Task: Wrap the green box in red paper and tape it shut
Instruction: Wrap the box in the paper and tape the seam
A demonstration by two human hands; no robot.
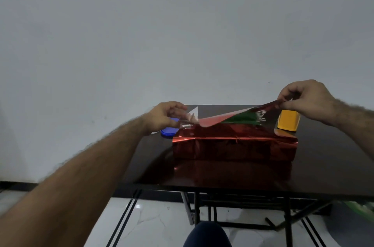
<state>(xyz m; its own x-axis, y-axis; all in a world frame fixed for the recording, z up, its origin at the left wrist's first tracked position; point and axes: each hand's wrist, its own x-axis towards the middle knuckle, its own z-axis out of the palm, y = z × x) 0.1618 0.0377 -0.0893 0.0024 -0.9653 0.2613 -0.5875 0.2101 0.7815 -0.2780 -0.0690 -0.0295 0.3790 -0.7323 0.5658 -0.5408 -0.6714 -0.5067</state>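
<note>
Paper (232, 145), red and shiny, covers the front and part of the top of the box (242, 118), which sits on the far middle of a dark glossy table (323, 165). Only a strip of the box's green top shows, under the raised flap of paper at the back. That flap is lifted off the box and stretched between both hands, its pale underside turned toward the camera.

The left hand (164, 117) pinches the flap's left end, thumb and fingers closed on the paper, just above and left of the box's far left corner. The right hand (303, 99) is higher, up and right of the box, with thumb and fingers closed on the flap's right corner, so the paper's edge slopes up from left to right.

Behind the left hand, partly hidden by it, a blue round thing (169, 131) lies on the table near the box's left end; what it is cannot be told. A yellow container (288, 120) stands just behind the box's right end, below the right hand, its top touching or nearly touching the wrist in this view. The raised paper hides the table's back edge between these two things.

The front of the table reflects the red wrapping. Beneath it are black folding legs (287, 222), a white tiled floor (151, 222) and a knee (207, 234) in dark cloth.
</note>
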